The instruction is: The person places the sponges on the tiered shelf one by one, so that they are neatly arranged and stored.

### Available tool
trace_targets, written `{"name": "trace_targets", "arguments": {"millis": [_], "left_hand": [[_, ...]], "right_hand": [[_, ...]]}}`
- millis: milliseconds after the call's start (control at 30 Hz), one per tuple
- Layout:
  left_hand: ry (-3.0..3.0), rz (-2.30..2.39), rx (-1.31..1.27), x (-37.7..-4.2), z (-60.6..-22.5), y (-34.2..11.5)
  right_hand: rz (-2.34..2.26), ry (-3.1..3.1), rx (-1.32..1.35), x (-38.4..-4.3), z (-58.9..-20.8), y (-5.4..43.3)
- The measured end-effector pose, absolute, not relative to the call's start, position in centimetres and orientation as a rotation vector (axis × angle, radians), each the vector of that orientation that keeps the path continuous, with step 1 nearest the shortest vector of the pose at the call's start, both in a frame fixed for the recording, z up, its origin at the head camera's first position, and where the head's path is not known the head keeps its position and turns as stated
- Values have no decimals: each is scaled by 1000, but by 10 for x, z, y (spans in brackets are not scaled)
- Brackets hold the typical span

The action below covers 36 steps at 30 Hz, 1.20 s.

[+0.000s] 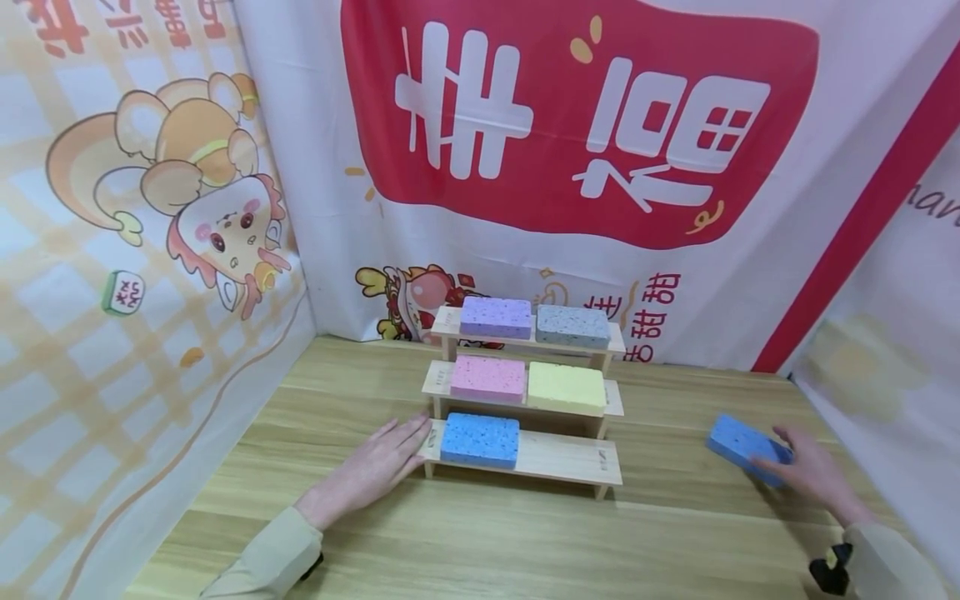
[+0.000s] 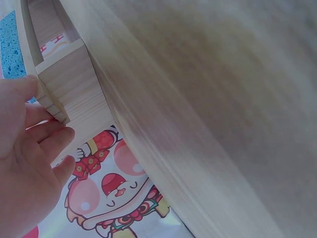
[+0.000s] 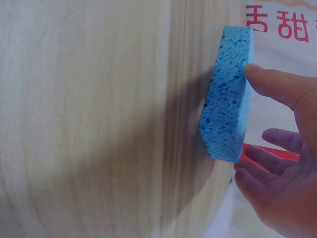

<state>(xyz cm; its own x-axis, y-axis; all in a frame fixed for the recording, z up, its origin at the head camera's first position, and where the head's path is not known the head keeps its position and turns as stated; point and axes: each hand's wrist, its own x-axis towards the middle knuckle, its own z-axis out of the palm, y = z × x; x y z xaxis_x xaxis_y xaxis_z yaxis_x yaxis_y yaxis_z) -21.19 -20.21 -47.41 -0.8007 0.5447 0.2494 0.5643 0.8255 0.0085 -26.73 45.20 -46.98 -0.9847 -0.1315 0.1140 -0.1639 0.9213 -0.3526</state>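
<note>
A three-tier wooden display stand (image 1: 567, 452) bears several sponges. My left hand (image 1: 378, 462) holds the left end of its lowest shelf; in the left wrist view the thumb lies at one corner and the bent fingers (image 2: 54, 141) lie about the end. On that shelf, toward the left, sits a blue sponge (image 1: 480, 439). Off to the right, my right hand (image 1: 813, 471) holds another blue sponge (image 1: 742, 447) between thumb and fingers. In the right wrist view this sponge (image 3: 227, 94) is tilted, with a shadow beside it on the wood; whether it touches the table I cannot tell.
The middle shelf carries a pink sponge (image 1: 487, 379) and a yellow sponge (image 1: 566, 387). A purple sponge (image 1: 496, 317) and a grey sponge (image 1: 572, 325) sit on the top shelf. The wooden table (image 1: 525, 550) is bounded by printed cloth walls (image 1: 322, 250) at the back and both sides.
</note>
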Motion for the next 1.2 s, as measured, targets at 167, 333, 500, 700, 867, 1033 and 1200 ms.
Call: {"name": "trace_targets", "arguments": {"millis": [167, 333, 500, 700, 867, 1033, 1200], "left_hand": [[-2767, -111, -861, -212, -473, -201], [-2751, -105, -872, -211, -472, -200], [-2747, -97, -875, -211, -473, -200], [-2743, -97, -876, -210, -472, -200], [-2751, -111, -874, -210, -472, -201], [-2755, -102, -871, -211, -473, -201], [-2745, -104, -870, -212, -474, -202]], "right_hand": [[562, -3036, 215, -268, -473, 456], [540, -3058, 203, -269, -475, 458], [506, -3093, 175, -269, -475, 458], [499, -3119, 166, -269, -474, 457], [500, -3115, 148, -269, -476, 458], [493, -3107, 134, -269, -475, 456], [481, -3048, 177, -265, -472, 449]]}}
